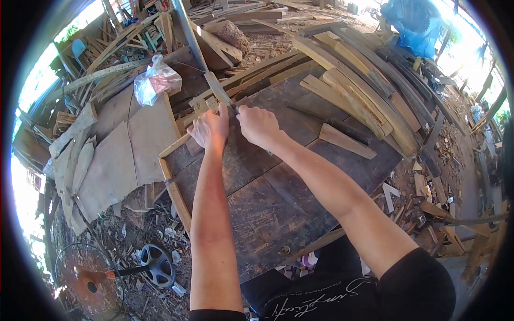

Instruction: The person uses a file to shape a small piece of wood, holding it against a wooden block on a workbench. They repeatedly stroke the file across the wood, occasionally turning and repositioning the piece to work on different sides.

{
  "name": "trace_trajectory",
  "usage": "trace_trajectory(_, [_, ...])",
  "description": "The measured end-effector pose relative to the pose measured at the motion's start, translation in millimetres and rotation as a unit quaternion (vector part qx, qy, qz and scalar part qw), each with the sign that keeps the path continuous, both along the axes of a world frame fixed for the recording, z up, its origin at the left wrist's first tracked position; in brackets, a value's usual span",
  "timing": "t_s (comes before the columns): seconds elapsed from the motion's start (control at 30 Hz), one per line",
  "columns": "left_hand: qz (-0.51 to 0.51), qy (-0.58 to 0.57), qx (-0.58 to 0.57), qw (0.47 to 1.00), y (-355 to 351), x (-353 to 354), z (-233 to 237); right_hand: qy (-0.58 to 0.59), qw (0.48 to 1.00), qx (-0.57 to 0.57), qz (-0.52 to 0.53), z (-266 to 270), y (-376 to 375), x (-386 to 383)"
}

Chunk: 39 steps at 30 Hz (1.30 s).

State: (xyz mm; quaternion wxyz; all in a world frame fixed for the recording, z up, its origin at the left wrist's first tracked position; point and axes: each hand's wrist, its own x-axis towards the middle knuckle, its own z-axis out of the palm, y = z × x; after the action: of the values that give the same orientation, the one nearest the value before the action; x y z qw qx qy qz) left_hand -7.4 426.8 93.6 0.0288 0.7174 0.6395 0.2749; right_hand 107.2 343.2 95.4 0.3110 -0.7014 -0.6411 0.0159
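Near the far left edge of the dark worktable [267, 214], my two hands are close together. My right hand [258, 125] is closed in a fist around the near end of a flat greyish blade-like tool [218, 88]. This tool slants away to the upper left; its handle is hidden in the fist, so its exact kind cannot be made out. My left hand [209, 128] is bent over a short light piece of wood [212, 101], thumb raised beside the tool. Most of that piece is covered by the fingers.
Long curved planks [369, 80] are stacked across the table's far right. A short wood block [347, 141] lies nearer. Left are a torn sheet [128, 147] and a plastic bag [157, 81]. A fan [91, 286] stands lower left; a metal post [188, 35] rises behind.
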Motion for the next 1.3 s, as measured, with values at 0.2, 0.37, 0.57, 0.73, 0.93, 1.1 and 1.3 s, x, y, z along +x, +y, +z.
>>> trace_trajectory(0.2, [-0.001,-0.004,-0.006,1.0,-0.8,-1.2,1.0,-0.026,0.997,-0.069,-0.005,9.3,-83.8,2.8])
trace_trajectory(0.37, [0.003,0.002,0.006,1.0,-5.7,-0.7,0.5,-0.017,0.999,-0.05,-0.012,5.3,-31.8,6.8])
trace_trajectory(0.57, [-0.001,-0.006,0.001,1.0,-1.6,-1.6,-0.9,-0.026,0.998,-0.053,0.005,11.0,-18.8,3.9])
trace_trajectory(0.73, [0.001,-0.013,-0.011,1.0,-7.3,-3.9,4.0,-0.029,0.992,-0.121,-0.016,17.7,-81.4,5.3])
trace_trajectory(0.93, [0.001,-0.005,0.015,1.0,-4.6,-5.3,4.6,-0.055,0.997,-0.061,-0.006,20.0,3.9,-1.3])
trace_trajectory(1.1, [-0.008,-0.01,0.004,1.0,-4.7,-4.8,2.4,-0.069,0.996,-0.056,-0.002,9.1,-50.9,6.4])
trace_trajectory(1.3, [-0.016,-0.012,0.0,1.0,-6.0,-6.2,2.1,-0.057,0.994,-0.088,-0.021,8.9,-48.9,2.4])
